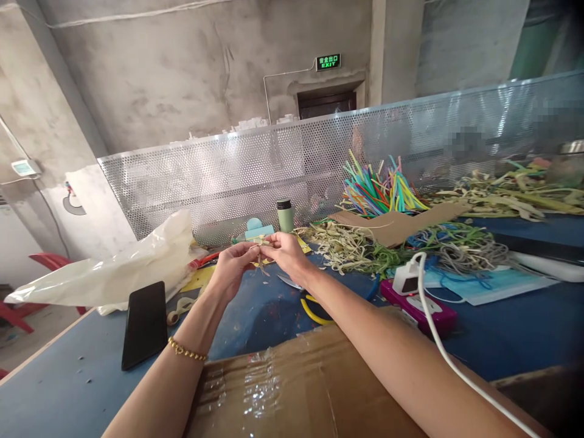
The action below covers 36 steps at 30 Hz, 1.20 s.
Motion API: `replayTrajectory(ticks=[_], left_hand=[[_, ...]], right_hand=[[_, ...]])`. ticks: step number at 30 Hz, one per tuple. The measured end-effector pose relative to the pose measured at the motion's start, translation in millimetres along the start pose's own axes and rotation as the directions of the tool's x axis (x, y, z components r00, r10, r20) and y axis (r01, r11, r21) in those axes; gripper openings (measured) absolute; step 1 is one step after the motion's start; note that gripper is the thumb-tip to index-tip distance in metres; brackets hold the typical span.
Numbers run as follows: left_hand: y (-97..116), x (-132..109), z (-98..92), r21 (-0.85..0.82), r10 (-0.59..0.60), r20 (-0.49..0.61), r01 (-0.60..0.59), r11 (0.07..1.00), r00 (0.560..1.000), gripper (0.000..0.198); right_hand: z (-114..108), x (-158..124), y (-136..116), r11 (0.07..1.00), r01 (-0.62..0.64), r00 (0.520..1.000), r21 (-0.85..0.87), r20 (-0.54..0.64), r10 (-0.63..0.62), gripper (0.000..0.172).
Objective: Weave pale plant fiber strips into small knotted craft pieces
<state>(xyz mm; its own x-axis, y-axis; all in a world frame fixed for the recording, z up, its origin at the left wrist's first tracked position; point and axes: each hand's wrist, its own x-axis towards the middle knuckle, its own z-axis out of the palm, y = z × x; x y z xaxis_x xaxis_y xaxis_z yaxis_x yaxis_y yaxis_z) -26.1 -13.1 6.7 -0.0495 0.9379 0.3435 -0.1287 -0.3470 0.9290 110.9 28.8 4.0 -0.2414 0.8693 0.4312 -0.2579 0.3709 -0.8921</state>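
Note:
My left hand (233, 267) and my right hand (286, 250) meet over the middle of the blue table. Between their fingertips they pinch a small piece of pale, straw-like strips (261, 241), with thin ends hanging below. Fingers cover much of it, so its full shape is hidden. Under my right wrist lie scissors with yellow handles (314, 311), their blades partly showing. A green bottle with a black lid (285, 216) stands just beyond my hands. Left of my left forearm lies a black phone (145, 325).
A cardboard box (292, 383) is under my forearms. On the right are a purple power strip (420, 307) with a white cable, a blue face mask (497, 285), dried strips (347, 246) and colourful pipe cleaners (378, 188). A perforated metal screen (219, 182) borders the back; a plastic bag (114, 267) lies left.

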Motion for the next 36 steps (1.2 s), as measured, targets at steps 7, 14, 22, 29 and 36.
replayTrajectory(ticks=[7,14,22,29,36], left_hand=[[3,0,-0.1,-0.113,-0.071,-0.018,0.068,0.991,0.997,0.024],[5,1,-3.5,-0.069,-0.073,-0.024,0.071,0.995,0.997,0.018],[8,3,-7.8,0.084,0.051,-0.031,-0.048,0.995,0.998,0.014],[10,0,-6.7,0.076,-0.030,0.118,0.021,0.997,0.993,0.017],[14,0,-9.5,-0.020,-0.160,0.157,0.165,0.986,0.975,0.011]], right_hand=[[2,4,9,0.940,0.149,0.988,-0.306,0.016,-0.151,0.021],[5,-4,3,0.859,0.240,0.971,-0.453,0.126,-0.205,0.013],[-11,0,-15,0.890,0.262,0.963,-0.373,0.167,-0.213,0.017],[-13,1,-13,0.957,0.177,0.975,-0.232,0.174,-0.138,0.013],[-6,-5,-10,0.990,0.117,0.973,-0.081,0.207,-0.098,0.015]])
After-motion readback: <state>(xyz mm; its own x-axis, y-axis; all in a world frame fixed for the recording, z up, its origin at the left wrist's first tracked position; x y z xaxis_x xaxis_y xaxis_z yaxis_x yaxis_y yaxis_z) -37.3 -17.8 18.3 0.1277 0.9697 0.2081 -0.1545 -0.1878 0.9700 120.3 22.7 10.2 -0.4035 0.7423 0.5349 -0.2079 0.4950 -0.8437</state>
